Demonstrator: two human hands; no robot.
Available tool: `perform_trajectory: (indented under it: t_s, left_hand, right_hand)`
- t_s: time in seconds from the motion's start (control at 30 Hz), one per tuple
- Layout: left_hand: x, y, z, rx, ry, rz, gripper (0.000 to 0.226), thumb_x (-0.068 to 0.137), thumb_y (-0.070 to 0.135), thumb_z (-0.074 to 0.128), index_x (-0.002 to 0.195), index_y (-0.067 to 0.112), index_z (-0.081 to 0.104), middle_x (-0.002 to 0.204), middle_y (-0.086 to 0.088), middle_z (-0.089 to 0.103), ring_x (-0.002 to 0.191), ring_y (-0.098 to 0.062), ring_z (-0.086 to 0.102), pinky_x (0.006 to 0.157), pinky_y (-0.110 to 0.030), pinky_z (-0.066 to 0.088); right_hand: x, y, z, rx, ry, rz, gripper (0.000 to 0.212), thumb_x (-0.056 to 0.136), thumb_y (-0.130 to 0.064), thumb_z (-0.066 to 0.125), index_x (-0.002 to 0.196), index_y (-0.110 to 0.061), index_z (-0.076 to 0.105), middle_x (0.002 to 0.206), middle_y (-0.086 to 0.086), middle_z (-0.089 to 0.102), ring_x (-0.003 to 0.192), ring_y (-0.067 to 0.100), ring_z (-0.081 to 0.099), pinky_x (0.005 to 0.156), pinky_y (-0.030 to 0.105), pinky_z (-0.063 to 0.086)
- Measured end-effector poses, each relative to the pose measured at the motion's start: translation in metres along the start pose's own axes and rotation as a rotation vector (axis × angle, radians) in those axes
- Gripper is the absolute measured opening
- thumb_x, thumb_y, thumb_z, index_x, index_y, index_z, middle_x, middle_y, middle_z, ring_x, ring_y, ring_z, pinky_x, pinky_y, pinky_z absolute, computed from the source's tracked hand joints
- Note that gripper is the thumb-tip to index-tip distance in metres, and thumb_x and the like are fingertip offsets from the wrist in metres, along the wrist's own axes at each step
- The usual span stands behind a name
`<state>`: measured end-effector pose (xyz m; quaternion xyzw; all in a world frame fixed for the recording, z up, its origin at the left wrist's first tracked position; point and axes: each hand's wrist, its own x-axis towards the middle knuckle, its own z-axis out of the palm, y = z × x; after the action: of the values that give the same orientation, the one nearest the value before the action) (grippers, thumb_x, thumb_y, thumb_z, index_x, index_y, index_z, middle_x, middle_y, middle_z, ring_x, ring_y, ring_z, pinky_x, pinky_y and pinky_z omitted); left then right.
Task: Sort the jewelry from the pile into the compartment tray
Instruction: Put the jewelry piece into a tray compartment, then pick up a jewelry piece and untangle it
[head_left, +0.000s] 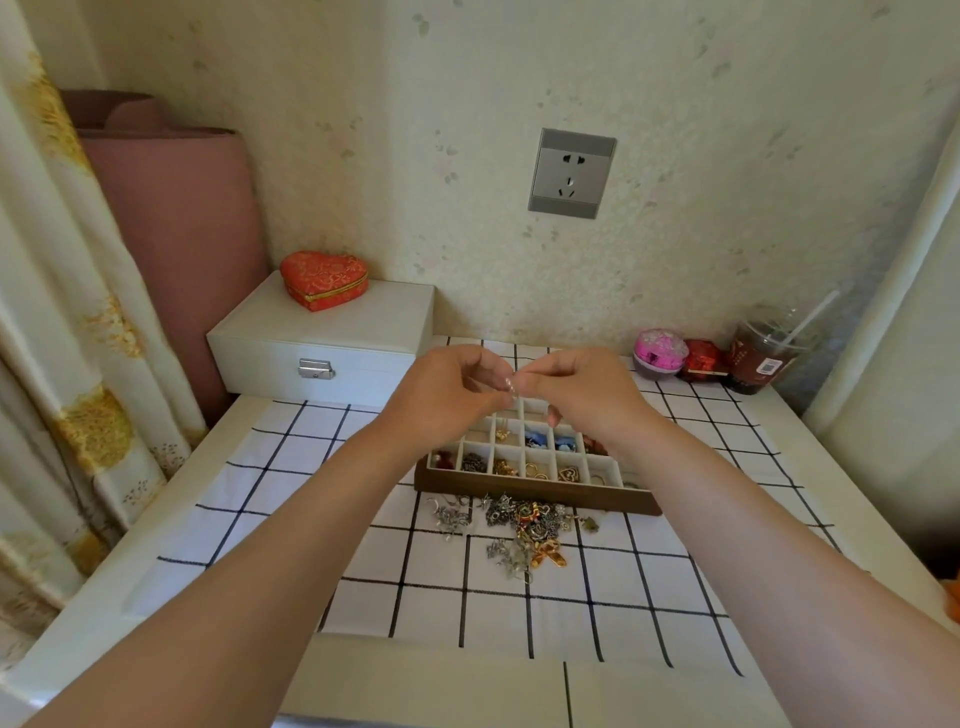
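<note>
A wooden compartment tray (535, 492) with white dividers lies on the checked cloth, with jewelry in several cells. In front of it sits a loose pile of jewelry (519, 525), silver and gold pieces mixed. My left hand (447, 395) and my right hand (582, 395) are raised above the tray's far side, fingertips meeting. Together they pinch a small pale piece of jewelry (511, 387); its shape is too small to tell. My hands hide the tray's rear cells.
A white jewelry box (322, 343) with a red heart-shaped box (324, 279) on top stands at the back left. At the back right are a pink round box (660, 351), a red box (704, 359) and a drink cup (763, 353) with a straw. A curtain hangs at the left.
</note>
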<state>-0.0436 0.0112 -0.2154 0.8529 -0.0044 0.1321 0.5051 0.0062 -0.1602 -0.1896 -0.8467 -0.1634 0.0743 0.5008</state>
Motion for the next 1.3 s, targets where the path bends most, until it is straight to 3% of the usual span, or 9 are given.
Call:
perform_trajectory:
  t_s: [0.1, 0.23, 0.5, 0.7, 0.83, 0.93, 1.07, 1.17, 1.3]
  left_hand:
    - [0.002, -0.017, 0.006, 0.327, -0.044, -0.003, 0.019, 0.090, 0.032, 0.067, 0.108, 0.038, 0.067, 0.116, 0.016, 0.063, 0.106, -0.006, 0.056, 0.091, -0.029, 0.045]
    - [0.003, -0.033, 0.009, 0.622, -0.148, 0.093, 0.031, 0.094, 0.029, 0.058, 0.125, 0.036, 0.061, 0.130, 0.006, 0.056, 0.127, -0.019, 0.039, 0.106, -0.042, 0.036]
    - [0.003, -0.034, 0.008, 0.681, -0.223, 0.111, 0.039, 0.095, 0.027, 0.049, 0.133, 0.030, 0.056, 0.132, 0.001, 0.057, 0.127, -0.020, 0.040, 0.108, -0.045, 0.034]
    - [0.002, -0.030, 0.012, 0.755, -0.270, 0.097, 0.047, 0.097, 0.039, 0.042, 0.144, 0.035, 0.044, 0.141, 0.001, 0.047, 0.135, -0.022, 0.028, 0.111, -0.045, 0.027]
    - [0.003, -0.029, 0.015, 0.761, -0.284, 0.086, 0.048, 0.097, 0.040, 0.043, 0.145, 0.042, 0.042, 0.141, 0.000, 0.044, 0.135, -0.021, 0.025, 0.109, -0.044, 0.024]
    - [0.006, -0.031, 0.014, 0.656, -0.230, 0.071, 0.044, 0.094, 0.035, 0.049, 0.136, 0.045, 0.051, 0.135, 0.002, 0.052, 0.133, -0.021, 0.033, 0.110, -0.044, 0.028]
    - [0.007, -0.033, 0.009, 0.429, -0.126, 0.044, 0.033, 0.090, 0.020, 0.058, 0.122, 0.029, 0.063, 0.123, 0.007, 0.063, 0.118, -0.014, 0.054, 0.101, -0.036, 0.044]
    - [0.006, -0.035, 0.009, 0.451, -0.139, 0.043, 0.036, 0.089, 0.016, 0.059, 0.124, 0.026, 0.061, 0.124, 0.006, 0.063, 0.117, -0.013, 0.054, 0.100, -0.034, 0.044]
    - [0.005, -0.037, 0.014, 0.549, -0.148, 0.061, 0.036, 0.087, 0.019, 0.059, 0.122, 0.030, 0.061, 0.122, 0.007, 0.062, 0.121, -0.017, 0.046, 0.105, -0.043, 0.040]
  right_hand:
    - [0.003, 0.016, 0.007, -0.304, -0.022, -0.108, 0.012, 0.086, -0.030, 0.076, 0.076, -0.036, 0.076, 0.075, -0.020, 0.071, 0.074, -0.003, 0.064, 0.078, 0.026, 0.052]
    - [0.006, 0.027, 0.013, -0.544, -0.103, -0.126, 0.012, 0.088, -0.031, 0.073, 0.078, -0.036, 0.072, 0.079, -0.018, 0.069, 0.078, 0.002, 0.064, 0.079, 0.036, 0.057]
    - [0.006, 0.027, 0.019, -0.693, -0.218, -0.235, 0.013, 0.094, -0.028, 0.065, 0.092, -0.031, 0.077, 0.080, -0.019, 0.065, 0.075, 0.004, 0.064, 0.076, 0.036, 0.058]
    - [0.022, 0.031, 0.003, -0.508, -0.085, -0.130, 0.023, 0.100, -0.020, 0.052, 0.109, -0.029, 0.071, 0.089, -0.020, 0.061, 0.070, -0.002, 0.057, 0.067, 0.022, 0.046]
    - [0.029, 0.033, 0.010, -0.587, -0.185, -0.123, 0.026, 0.100, -0.020, 0.052, 0.111, -0.030, 0.073, 0.096, -0.015, 0.066, 0.075, -0.001, 0.060, 0.066, 0.021, 0.046]
    - [0.034, 0.029, 0.017, -0.644, -0.272, -0.126, 0.029, 0.098, -0.017, 0.049, 0.110, -0.027, 0.074, 0.102, -0.011, 0.069, 0.084, 0.006, 0.062, 0.077, 0.029, 0.052]
    - [0.039, 0.022, 0.020, -0.705, -0.344, -0.092, 0.029, 0.095, -0.019, 0.050, 0.105, -0.020, 0.077, 0.102, 0.001, 0.073, 0.090, 0.015, 0.064, 0.082, 0.032, 0.052]
    - [0.040, 0.019, 0.022, -0.682, -0.374, -0.097, 0.026, 0.092, -0.016, 0.055, 0.107, -0.022, 0.076, 0.103, -0.006, 0.070, 0.094, 0.012, 0.063, 0.085, 0.031, 0.050]
    - [0.040, 0.021, 0.019, -0.625, -0.368, -0.122, 0.030, 0.090, -0.006, 0.057, 0.109, -0.020, 0.075, 0.080, -0.022, 0.054, 0.074, -0.005, 0.049, 0.069, 0.017, 0.038]
